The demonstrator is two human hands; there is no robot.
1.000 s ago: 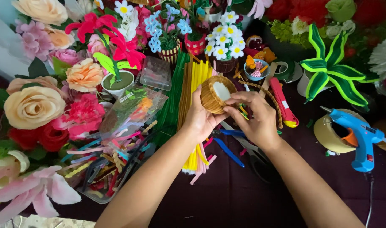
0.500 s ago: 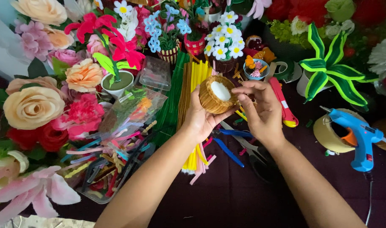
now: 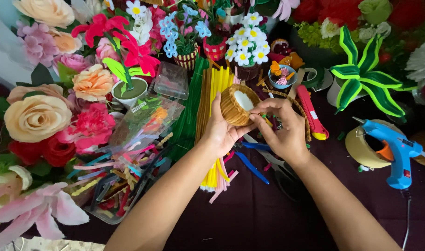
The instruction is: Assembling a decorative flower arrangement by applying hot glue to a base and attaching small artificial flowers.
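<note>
Above the dark table (image 3: 268,223), my left hand (image 3: 222,132) still holds the little brown basket (image 3: 238,108) tight; my right hand (image 3: 284,132) has moved closer, pinching its rim.

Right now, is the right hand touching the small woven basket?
Touching. The head view shows the right hand's fingers meeting the rim of the basket, which the left hand holds.

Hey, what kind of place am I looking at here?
Probably a handmade-flower craft table: bundled pipe cleaners, a blue glue gun and finished artificial flowers surround the left hand and right hand holding a small woven basket.
</note>
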